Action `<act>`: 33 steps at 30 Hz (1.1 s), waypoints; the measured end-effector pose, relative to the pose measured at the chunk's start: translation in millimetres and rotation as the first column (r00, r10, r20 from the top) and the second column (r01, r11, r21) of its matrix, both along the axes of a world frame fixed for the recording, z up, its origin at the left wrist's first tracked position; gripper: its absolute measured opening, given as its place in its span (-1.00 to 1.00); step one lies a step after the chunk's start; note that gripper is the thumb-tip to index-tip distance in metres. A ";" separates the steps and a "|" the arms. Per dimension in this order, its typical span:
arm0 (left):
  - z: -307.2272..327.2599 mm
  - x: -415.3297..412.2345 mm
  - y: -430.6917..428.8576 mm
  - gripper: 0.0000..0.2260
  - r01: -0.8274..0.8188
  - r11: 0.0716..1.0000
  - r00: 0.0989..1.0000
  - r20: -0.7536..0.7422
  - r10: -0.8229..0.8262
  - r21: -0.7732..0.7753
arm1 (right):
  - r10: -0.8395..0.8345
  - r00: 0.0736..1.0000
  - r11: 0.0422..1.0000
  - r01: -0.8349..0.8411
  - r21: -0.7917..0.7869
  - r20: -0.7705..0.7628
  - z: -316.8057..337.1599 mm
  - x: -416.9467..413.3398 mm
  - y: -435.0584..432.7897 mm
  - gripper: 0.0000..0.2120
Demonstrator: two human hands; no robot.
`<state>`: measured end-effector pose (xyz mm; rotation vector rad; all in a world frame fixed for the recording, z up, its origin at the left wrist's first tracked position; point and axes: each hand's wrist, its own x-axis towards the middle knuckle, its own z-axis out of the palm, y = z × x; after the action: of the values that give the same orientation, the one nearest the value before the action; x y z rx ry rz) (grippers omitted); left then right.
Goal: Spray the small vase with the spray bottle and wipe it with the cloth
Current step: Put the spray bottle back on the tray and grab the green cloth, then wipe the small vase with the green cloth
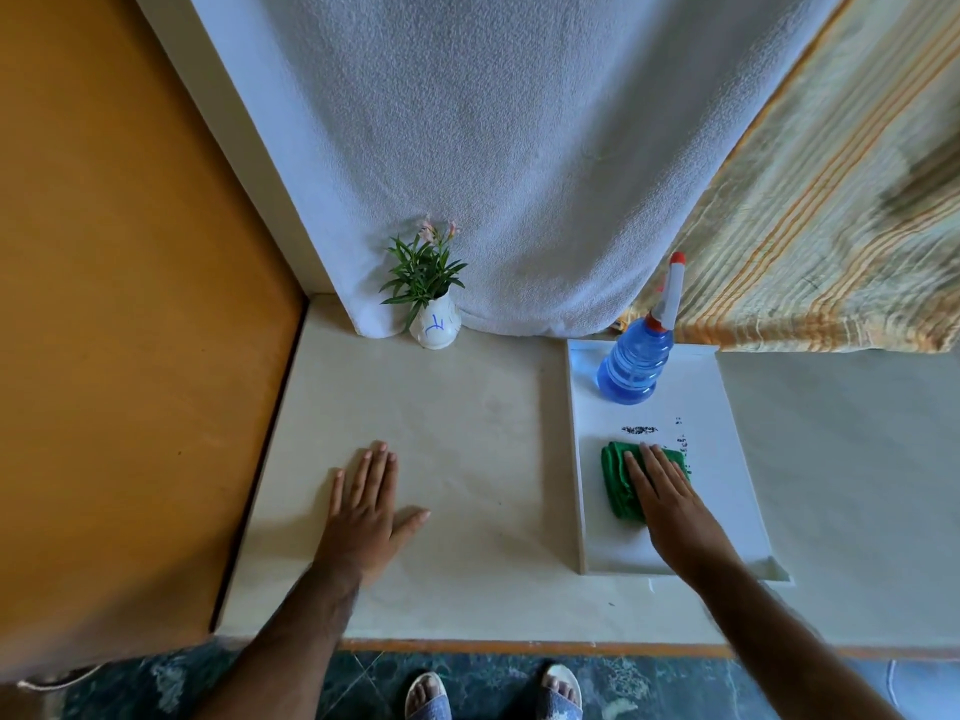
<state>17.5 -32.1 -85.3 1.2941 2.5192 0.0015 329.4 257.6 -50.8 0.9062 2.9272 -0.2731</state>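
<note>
Neither of our hands grips anything yet: our right hand (662, 493) lies flat with fingers spread on the folded green cloth (621, 483), pressing it rather than pinching it, and our left hand (366, 504) rests palm down and empty on the pale counter (467, 459), fingers splayed wide.

Nearest us, the cloth sits in the white tray (737, 459), partly under our right palm. Farther back in the same tray stands the blue spray bottle (636, 363), upright, its red-tipped nozzle leaning toward the striped curtain (831, 226). Farthest off, the small vase (436, 324) stands against the hanging white towel (519, 174), holding a leafy sprig with pink blooms.

So the vase lies well apart from both hands, ahead of our left and across the counter from our right. The bottle is near our right hand, just beyond the cloth.

We judge the risks as these: reaching for the bottle over the cloth could knock it over, since it looks tall and narrow at the top; the vase seems light and top-heavy with its plant, so wiping it one-handed might tip it; and spray may wet the towel behind.
</note>
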 end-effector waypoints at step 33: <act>-16.0 -2.0 -5.7 -0.15 0.037 0.991 0.997 -0.067 -0.028 0.131 | 0.633 0.705 0.774 -0.565 0.286 -0.320 33.5 -313.4 3.7 -0.55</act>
<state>15.5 -37.8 -101.3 1.4072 2.5910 0.1233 16.0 261.2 -17.4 -0.1904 3.4511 -0.1806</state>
